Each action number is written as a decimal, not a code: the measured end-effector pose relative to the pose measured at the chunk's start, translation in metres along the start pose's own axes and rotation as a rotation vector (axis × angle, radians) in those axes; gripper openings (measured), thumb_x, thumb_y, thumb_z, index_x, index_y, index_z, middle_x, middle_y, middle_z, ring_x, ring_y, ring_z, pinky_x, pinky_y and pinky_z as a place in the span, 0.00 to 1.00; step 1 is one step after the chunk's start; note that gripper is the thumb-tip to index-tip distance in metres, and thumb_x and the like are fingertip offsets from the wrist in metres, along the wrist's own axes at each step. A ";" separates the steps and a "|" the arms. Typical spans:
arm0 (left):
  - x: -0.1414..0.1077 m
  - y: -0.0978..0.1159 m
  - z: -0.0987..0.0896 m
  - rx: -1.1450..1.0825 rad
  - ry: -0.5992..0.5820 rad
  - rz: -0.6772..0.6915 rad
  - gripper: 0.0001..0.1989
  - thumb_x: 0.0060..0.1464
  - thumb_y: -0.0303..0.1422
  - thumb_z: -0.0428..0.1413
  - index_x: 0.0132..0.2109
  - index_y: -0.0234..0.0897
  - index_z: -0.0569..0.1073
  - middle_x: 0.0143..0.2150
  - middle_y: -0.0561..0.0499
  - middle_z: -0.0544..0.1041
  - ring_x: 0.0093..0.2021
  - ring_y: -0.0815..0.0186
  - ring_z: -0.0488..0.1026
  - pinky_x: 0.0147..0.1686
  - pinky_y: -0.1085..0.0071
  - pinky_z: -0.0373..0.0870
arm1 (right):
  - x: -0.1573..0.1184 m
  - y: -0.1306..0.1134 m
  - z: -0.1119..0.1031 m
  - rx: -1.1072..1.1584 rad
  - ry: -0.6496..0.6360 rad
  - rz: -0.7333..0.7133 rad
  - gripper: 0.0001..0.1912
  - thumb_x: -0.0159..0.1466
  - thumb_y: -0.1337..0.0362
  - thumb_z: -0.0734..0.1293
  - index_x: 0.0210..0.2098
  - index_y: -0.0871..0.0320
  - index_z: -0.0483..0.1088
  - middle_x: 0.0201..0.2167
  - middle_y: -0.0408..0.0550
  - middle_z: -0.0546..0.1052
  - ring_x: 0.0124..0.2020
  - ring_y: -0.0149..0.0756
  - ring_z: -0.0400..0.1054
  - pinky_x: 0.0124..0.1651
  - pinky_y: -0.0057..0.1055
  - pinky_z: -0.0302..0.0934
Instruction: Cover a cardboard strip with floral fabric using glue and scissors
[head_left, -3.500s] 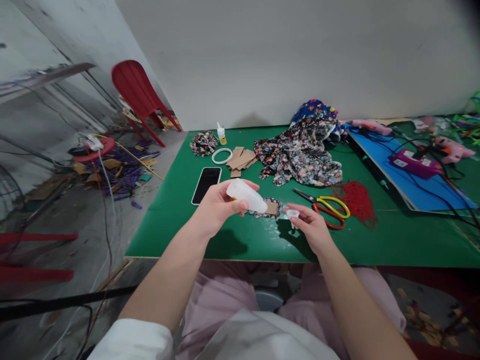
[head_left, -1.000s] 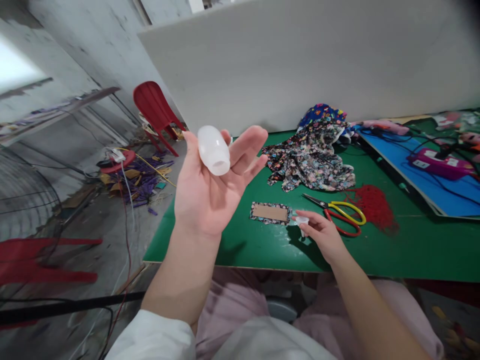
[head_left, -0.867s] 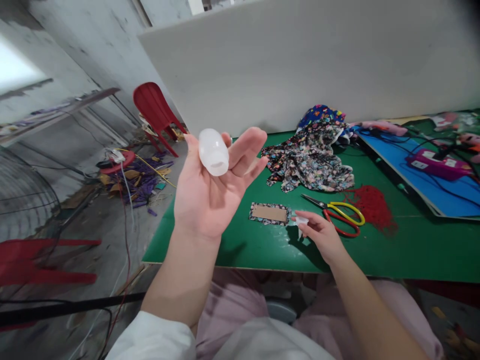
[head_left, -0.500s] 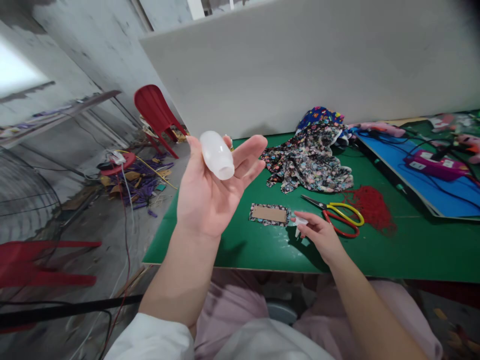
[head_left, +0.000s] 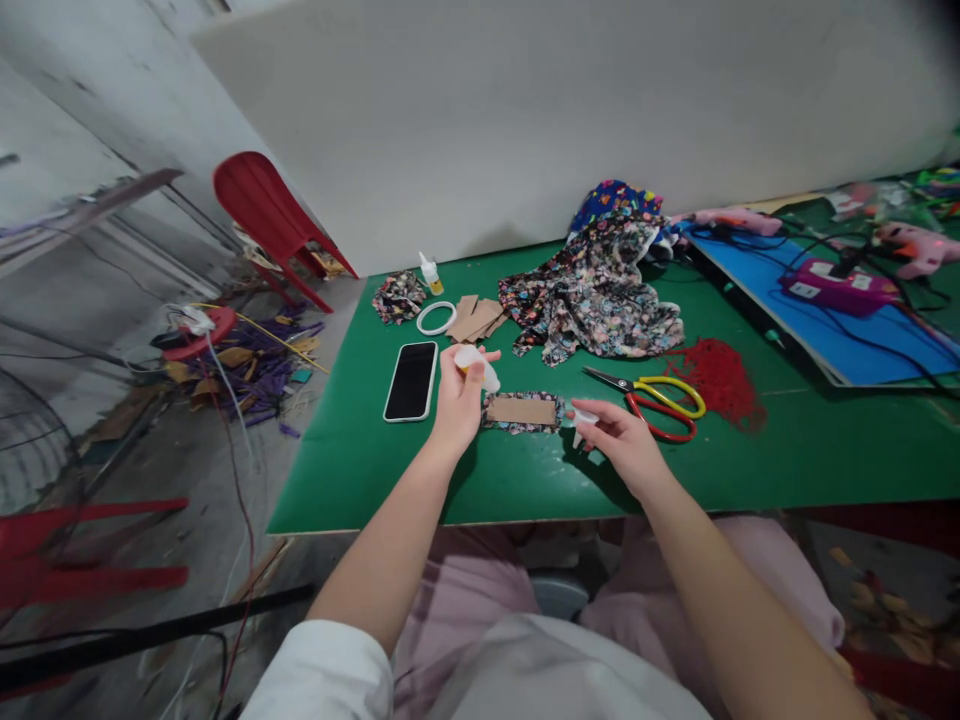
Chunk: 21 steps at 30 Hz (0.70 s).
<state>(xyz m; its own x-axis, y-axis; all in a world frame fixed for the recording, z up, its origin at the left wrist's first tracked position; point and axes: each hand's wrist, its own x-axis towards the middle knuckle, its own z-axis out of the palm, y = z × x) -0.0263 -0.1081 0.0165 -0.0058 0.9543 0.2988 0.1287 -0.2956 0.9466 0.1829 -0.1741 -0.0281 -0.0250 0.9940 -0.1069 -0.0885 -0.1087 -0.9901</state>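
Note:
My left hand [head_left: 456, 402] is closed around a small white plastic bottle [head_left: 478, 366], tilted with its neck toward the lower right. In my right hand [head_left: 621, 440], the thumb and fingers pinch a white nozzle cap [head_left: 582, 424] that points down above the table. Between both hands lies a rectangle of brown cardboard [head_left: 521, 411] on a slightly larger piece of dark floral fabric [head_left: 561, 411]. Scissors [head_left: 637, 388] with one yellow and one red handle rest, blades apart, beyond my right hand.
A phone [head_left: 411, 382], a white ring [head_left: 436, 318], cardboard pieces [head_left: 474, 318] and a glue bottle [head_left: 430, 274] stand or lie on the green table [head_left: 352, 470]. Floral fabric [head_left: 600, 290] is heaped behind. Red threads [head_left: 720, 385] and a blue board [head_left: 847, 320] with cables are at right.
My left hand has come down from its raised, open-palmed position to beside the cardboard, its fingers now closed around the bottle. My right hand still pinches the nozzle cap.

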 end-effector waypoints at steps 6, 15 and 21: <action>-0.008 -0.015 0.003 0.265 -0.097 -0.101 0.15 0.57 0.44 0.46 0.45 0.39 0.56 0.44 0.43 0.75 0.47 0.62 0.70 0.46 0.63 0.63 | 0.001 0.002 0.000 -0.014 0.002 0.019 0.20 0.50 0.57 0.69 0.43 0.53 0.71 0.35 0.45 0.74 0.29 0.29 0.65 0.28 0.27 0.63; -0.010 -0.028 0.003 0.408 -0.141 -0.153 0.16 0.56 0.44 0.46 0.46 0.39 0.56 0.46 0.44 0.74 0.47 0.62 0.70 0.46 0.62 0.62 | 0.000 -0.001 0.005 0.050 0.024 0.055 0.22 0.49 0.59 0.70 0.44 0.53 0.70 0.37 0.46 0.75 0.33 0.32 0.68 0.34 0.30 0.66; -0.013 -0.030 0.003 0.402 -0.137 -0.121 0.15 0.57 0.41 0.46 0.47 0.39 0.56 0.46 0.44 0.75 0.51 0.62 0.68 0.50 0.61 0.59 | 0.006 -0.014 0.012 0.239 0.006 0.149 0.20 0.48 0.59 0.71 0.41 0.54 0.70 0.39 0.46 0.76 0.38 0.33 0.70 0.42 0.33 0.66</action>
<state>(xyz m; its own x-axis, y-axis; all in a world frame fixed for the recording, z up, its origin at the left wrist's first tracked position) -0.0269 -0.1111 -0.0160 0.0835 0.9860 0.1442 0.5110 -0.1666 0.8433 0.1719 -0.1666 -0.0140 -0.0495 0.9669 -0.2505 -0.3171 -0.2530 -0.9140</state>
